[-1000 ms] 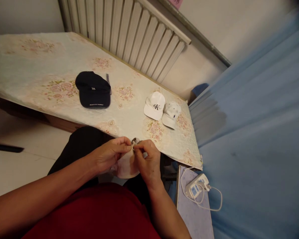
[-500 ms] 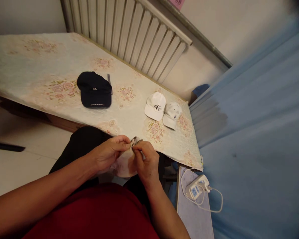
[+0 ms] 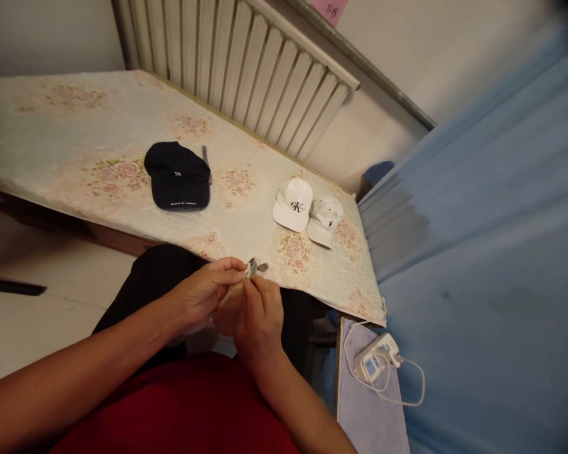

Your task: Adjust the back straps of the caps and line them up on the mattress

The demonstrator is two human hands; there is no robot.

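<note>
Over my lap, my left hand (image 3: 201,293) and my right hand (image 3: 261,318) work close together on a pale cap (image 3: 228,313). Most of the cap is hidden behind my fingers and lies in shadow. Its strap (image 3: 254,267) pokes up between my fingertips, with a greyish end showing. Thumb and forefinger of my left hand pinch the strap from the left. The right hand's fingers are curled against it from the right, their tips partly covered. A black cap (image 3: 178,176) and two white caps (image 3: 293,205) (image 3: 325,221) rest on the bed beyond.
A floral cover (image 3: 246,221) spreads over the bed, with a radiator (image 3: 246,69) along its far side. At the right hangs a blue curtain (image 3: 464,252). A white power strip (image 3: 376,358) with a looped cable sits on a small table (image 3: 360,416) at lower right.
My right hand has shifted left and slightly down, covering more of the cap. More of the strap's end now shows above the fingers. My left hand has barely moved.
</note>
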